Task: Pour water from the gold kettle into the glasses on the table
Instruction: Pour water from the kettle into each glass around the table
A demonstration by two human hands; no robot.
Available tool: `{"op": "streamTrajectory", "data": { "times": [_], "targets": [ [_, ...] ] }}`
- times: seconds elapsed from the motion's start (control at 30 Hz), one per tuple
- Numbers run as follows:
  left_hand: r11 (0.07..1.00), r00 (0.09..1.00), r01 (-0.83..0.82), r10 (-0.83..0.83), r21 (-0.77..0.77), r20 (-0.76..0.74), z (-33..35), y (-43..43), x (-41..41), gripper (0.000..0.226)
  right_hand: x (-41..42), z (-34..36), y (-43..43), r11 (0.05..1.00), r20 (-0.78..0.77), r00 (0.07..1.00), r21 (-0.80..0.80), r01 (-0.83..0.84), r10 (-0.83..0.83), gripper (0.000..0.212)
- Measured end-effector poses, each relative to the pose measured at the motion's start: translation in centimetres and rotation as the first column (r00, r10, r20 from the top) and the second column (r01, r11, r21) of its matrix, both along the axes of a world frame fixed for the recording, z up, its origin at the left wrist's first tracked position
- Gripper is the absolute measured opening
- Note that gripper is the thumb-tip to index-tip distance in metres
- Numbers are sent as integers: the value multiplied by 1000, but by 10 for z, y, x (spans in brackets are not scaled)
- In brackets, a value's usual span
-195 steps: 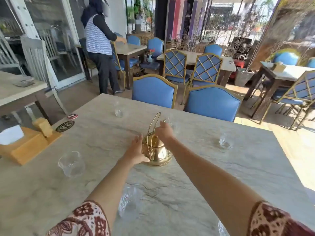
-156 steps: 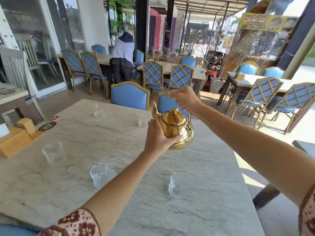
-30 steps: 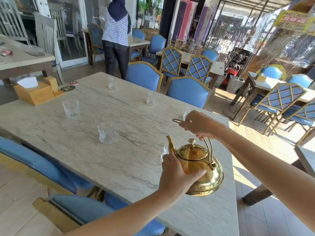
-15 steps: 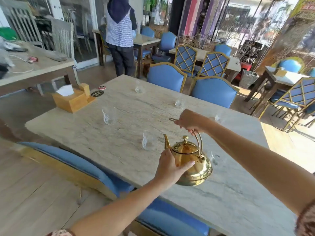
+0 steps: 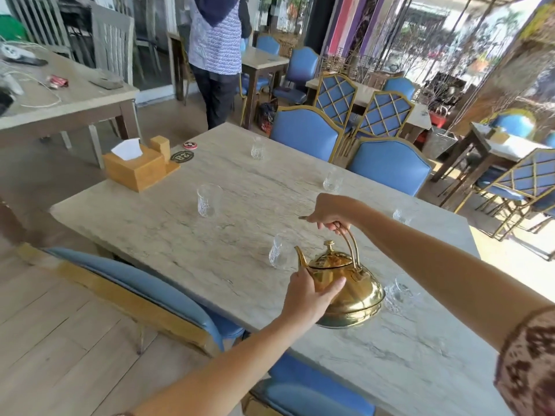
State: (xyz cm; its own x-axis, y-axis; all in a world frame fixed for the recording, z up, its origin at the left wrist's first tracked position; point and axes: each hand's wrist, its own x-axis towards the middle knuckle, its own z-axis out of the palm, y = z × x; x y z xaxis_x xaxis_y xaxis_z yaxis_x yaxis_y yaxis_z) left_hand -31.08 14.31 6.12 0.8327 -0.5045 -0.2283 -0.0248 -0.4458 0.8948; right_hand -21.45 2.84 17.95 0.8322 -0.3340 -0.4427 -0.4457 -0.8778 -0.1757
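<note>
Blue gold-framed chairs (image 5: 390,166) and other tables filled the café terrace around a long marble table (image 5: 186,235), where glasses were set out one per seat, probably so each place could be served in turn. Largest on that surface, the gold kettle (image 5: 345,292) hung just above the near edge, tipped a little toward its spout. The right hand (image 5: 332,213) was curled shut around the top of the bail handle, carrying the weight. The left hand (image 5: 309,298) lay spread and pressed against the kettle's side below the spout, seemingly to steady and steer the tilt. The nearest glass (image 5: 277,253) stood just beyond the spout, so this looked like lining up a pour. Another glass (image 5: 399,295) sat just right of the kettle. No stream of water was visible, and whether the glasses held any was unclear.
</note>
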Motion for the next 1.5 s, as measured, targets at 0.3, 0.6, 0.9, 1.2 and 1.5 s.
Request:
{"op": "streamTrajectory", "data": {
  "times": [0.3, 0.6, 0.9, 1.2, 1.5],
  "targets": [
    [996, 998, -58, 56, -69, -30, 14, -14, -1, 101, 24, 9, 1, 995, -75, 995, -79, -69, 63, 37],
    [992, 995, -87, 82, -89, -57, 24, -20, -7, 133, 31, 9, 0, 988, -176, 981, -113, -102, 82, 39],
    [995, 996, -82, 80, -51, -46, 33, -24, -14, 116, 30, 15, -2, 980, -204, 972, -135, -143, 114, 42],
    [993, 993, -114, 114, -15, -18, 29, -30, -15, 83, 34, 13, -2, 974, -248, 959, -144, -175, 136, 45],
    [988, 988, -150, 149, -21, -32, 31, -31, -11, 82, 44, 13, 0, 969, -266, 949, -136, -208, 166, 48]
  ]
}}
